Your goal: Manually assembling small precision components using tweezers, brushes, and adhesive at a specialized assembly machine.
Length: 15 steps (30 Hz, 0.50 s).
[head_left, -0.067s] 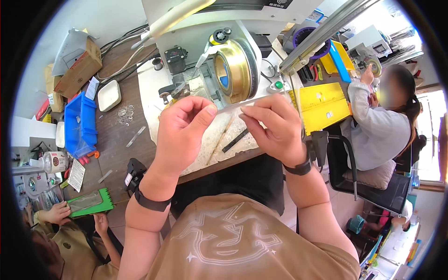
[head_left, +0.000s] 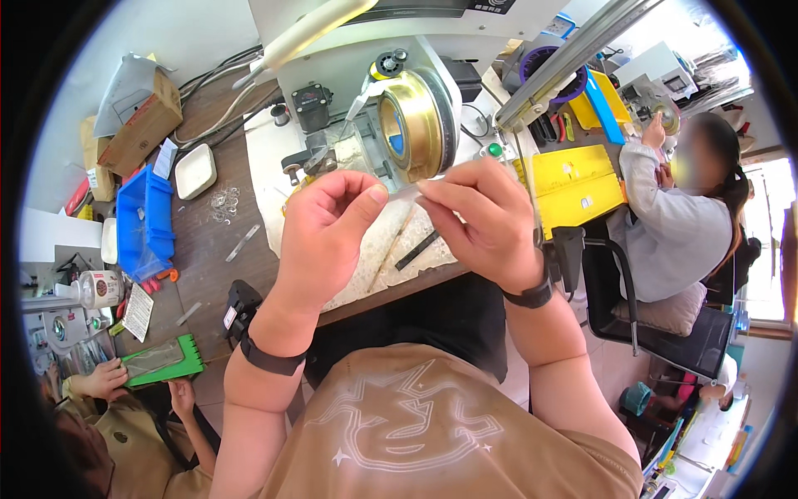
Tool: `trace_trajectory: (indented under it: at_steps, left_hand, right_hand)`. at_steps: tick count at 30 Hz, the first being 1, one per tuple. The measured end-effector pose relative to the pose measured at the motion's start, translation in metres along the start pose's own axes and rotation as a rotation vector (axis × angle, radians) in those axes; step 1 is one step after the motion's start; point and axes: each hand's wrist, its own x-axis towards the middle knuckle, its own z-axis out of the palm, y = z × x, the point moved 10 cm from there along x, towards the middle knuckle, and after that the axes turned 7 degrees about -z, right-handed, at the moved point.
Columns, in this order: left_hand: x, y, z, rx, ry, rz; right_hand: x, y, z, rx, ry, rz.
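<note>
In front of a bench machine, my left hand (head_left: 322, 237) is closed, thumb pressed against the curled fingers. A thin clear strip (head_left: 402, 194) runs from it to my right hand (head_left: 490, 224), whose thumb and fingers pinch together around the strip. The two hands are only a short gap apart. Just beyond them stands a large gold-coloured tape reel (head_left: 422, 125) on the machine, with a blue patch inside its core. The strip's ends are hidden by my fingers.
A stained white sheet (head_left: 332, 287) covers the bench, carrying a black bar (head_left: 417, 251) and a thin stick. Left are a blue bin (head_left: 145, 220), a white dish (head_left: 195, 171) and clear rings (head_left: 224, 204). Yellow trays (head_left: 578, 187) stand right. Co-workers sit on both sides.
My right hand has shifted left, nearer to my left hand, so less of the clear strip shows between them. The left hand stays nearly in place.
</note>
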Motion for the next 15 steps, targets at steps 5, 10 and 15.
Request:
trace_trajectory:
  at_steps: [5, 10, 15]
  left_hand:
    - [0.001, 0.002, 0.006, -0.054, -0.038, -0.026]
    - [0.000, 0.004, 0.009, -0.025, -0.058, -0.026]
    - [0.001, 0.010, 0.013, 0.152, -0.064, 0.040]
  right_hand:
    - [0.012, -0.011, 0.003, -0.034, 0.032, -0.115]
    - [0.014, -0.010, 0.006, -0.017, 0.006, -0.128]
    - [0.017, -0.011, 0.005, -0.054, -0.036, -0.112]
